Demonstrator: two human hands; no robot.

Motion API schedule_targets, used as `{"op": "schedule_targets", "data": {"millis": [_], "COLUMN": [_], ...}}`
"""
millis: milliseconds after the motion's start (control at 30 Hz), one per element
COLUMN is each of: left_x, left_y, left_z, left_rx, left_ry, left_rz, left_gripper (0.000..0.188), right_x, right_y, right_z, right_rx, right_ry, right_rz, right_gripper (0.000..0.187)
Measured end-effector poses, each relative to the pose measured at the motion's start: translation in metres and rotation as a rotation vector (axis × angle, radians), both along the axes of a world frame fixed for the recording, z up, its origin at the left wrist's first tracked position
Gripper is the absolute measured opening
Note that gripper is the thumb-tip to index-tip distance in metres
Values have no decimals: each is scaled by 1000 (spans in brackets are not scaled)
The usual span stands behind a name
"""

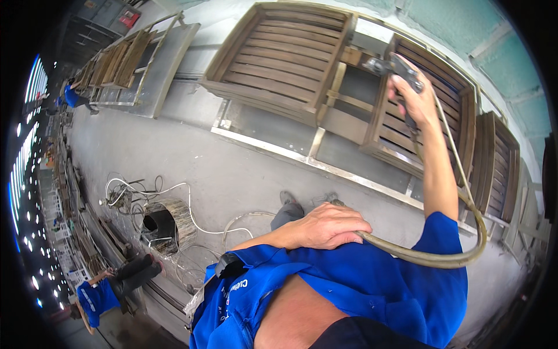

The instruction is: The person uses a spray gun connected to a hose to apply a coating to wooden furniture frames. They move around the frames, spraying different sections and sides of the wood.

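Note:
My right hand (pixel 414 99) is wrapped round the grip of a spray gun (pixel 407 74), stretched out over a slatted brown wooden frame (pixel 433 87). The gun's metal head (pixel 379 66) points left, toward the gap between two slatted frames. A beige hose (pixel 450 260) loops from the gun side, past my right forearm, to my waist. There my left hand (pixel 334 225) is closed over the hose, held against my body; its palm side is hidden.
Another slatted wooden frame (pixel 285 43) and a narrower one (pixel 501 166) lie along a low metal rack (pixel 279 150). On the floor stand a wrapped drum (pixel 177 224) and tangled hoses (pixel 125 192). People in blue (pixel 99 299) (pixel 71 96) work at the left.

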State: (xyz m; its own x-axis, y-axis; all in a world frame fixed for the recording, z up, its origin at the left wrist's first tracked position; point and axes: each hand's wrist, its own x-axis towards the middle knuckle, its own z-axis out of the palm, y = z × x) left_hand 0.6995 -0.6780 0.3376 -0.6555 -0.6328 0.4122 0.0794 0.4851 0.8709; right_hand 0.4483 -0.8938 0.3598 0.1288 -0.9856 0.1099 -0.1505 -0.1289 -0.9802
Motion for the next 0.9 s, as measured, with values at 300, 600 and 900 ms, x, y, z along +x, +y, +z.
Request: {"op": "schedule_targets", "data": {"millis": [300,600,900], "left_x": [144,185,162], "left_y": [-29,-51,-54], "left_z": [-9,-20,-21], "left_rx": [66,125,120], "left_ry": [-204,-137,-58], "left_rz": [273,385,386], "left_gripper": [27,23,26], "right_x": [220,284,227], "right_y": [-126,-234,-181], "right_z": [-39,-43,-12], "right_rx": [14,-302,-81], "right_ry": [99,290,278], "right_rz": [254,-12,300], "right_gripper": [50,48,53]}}
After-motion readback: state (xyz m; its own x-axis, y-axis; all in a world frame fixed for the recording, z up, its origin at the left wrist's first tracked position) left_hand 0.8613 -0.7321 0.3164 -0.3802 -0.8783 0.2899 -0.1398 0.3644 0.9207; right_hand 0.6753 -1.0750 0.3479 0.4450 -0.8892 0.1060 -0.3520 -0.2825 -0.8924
